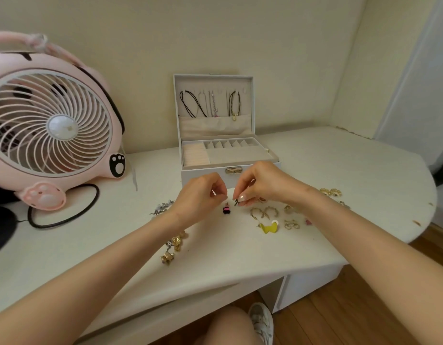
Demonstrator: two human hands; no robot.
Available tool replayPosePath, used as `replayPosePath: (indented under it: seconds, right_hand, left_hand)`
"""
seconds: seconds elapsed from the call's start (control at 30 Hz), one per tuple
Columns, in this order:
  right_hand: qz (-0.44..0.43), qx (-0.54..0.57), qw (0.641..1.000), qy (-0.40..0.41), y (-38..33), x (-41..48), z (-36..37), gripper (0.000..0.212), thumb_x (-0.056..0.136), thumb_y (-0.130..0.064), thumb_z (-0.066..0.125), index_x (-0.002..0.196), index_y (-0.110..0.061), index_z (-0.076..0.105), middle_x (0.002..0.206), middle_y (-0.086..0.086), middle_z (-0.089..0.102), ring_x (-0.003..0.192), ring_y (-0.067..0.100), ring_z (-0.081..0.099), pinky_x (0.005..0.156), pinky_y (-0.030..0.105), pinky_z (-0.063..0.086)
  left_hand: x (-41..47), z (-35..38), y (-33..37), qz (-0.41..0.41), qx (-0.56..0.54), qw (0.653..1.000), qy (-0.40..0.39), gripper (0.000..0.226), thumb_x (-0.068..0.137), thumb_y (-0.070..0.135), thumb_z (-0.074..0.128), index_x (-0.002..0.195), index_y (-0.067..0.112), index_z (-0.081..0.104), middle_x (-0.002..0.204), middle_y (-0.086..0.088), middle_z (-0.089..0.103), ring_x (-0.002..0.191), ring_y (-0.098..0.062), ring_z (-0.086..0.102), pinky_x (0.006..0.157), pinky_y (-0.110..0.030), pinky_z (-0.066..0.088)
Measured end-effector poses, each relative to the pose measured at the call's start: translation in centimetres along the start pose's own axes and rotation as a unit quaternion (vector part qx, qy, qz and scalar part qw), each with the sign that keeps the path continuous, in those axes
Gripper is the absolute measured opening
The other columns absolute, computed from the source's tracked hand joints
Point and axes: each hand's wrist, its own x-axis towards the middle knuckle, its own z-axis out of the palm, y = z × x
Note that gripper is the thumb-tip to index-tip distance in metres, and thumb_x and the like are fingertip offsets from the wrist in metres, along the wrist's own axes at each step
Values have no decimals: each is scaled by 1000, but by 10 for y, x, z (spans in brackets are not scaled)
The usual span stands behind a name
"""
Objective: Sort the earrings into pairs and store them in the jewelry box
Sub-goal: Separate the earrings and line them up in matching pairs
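Two hands meet just in front of the open jewelry box on the white table.

Right hand pinches a small dark earring between thumb and forefinger; left hand is curled with fingertips together, and whether it holds something I cannot tell. Between and just below both hands lies a black-and-pink earring. Gold hoop earrings and a yellow piece lie under the right wrist, gold charms under the left forearm. Far left of the hands stands a pink fan.
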Motion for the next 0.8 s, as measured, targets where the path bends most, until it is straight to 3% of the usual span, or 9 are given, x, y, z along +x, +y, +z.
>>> replayPosePath:
  seconds: [0.1, 0.2, 0.4, 0.57, 0.67, 0.8]
  right_hand:
    - [8, -24, 1000, 7, -2, -1, 0, 13, 74, 3, 72, 85, -4, 74, 77, 10, 73, 70, 17, 71, 56, 22, 48]
    - [7, -19, 999, 34, -5, -2, 0, 10, 77, -1, 71, 85, -5, 74, 72, 9, 70, 52, 5, 61, 47, 16, 44]
    - [-1, -41, 999, 9, -4, -4, 0, 20, 83, -1, 57, 84, -14, 73, 78, 4, 67, 57, 3, 53, 55, 23, 45]
    - [-5, -63, 998, -20, -2, -6, -1, 18, 77, 0, 69, 87, -14, 76, 82, 4, 70, 75, 10, 62, 64, 14, 51]
    - [1, -62, 998, -19, 0, -4, 0, 17, 75, 4, 69, 86, -7, 75, 80, 10, 70, 70, 12, 63, 60, 12, 51]
    - [2, -86, 996, 6, -2, 2, 3, 10, 78, -13, 73, 83, -4, 73, 78, 9, 71, 64, 10, 62, 59, 16, 51]
  left_hand:
    - [-1, -2, 1, -3, 3, 1000, -1, 3, 87, 15, 57, 88, 16, 60, 88, 5, 62, 81, -16, 54, 74, -30, 45]
    - [-1, -3, 3, -3, 6, 1000, -1, 4, 87, 16, 57, 89, 16, 60, 90, 5, 64, 82, -16, 55, 76, -33, 47]
    - [0, -2, 1, -4, 3, 1000, -9, 6, 87, 15, 57, 90, 17, 61, 89, 5, 63, 81, -14, 54, 76, -32, 47]
    - [-1, 0, -6, -14, 26, 999, -41, 5, 86, 14, 57, 87, 18, 61, 89, 4, 64, 86, -17, 57, 78, -35, 49]
    - [-1, 0, -9, -12, 33, 998, -44, 5, 86, 14, 57, 85, 19, 60, 92, 3, 66, 87, -16, 58, 79, -35, 50]
    - [-1, -1, -9, -11, 33, 999, -40, 6, 87, 16, 58, 90, 15, 62, 92, 2, 66, 87, -16, 57, 79, -36, 50]
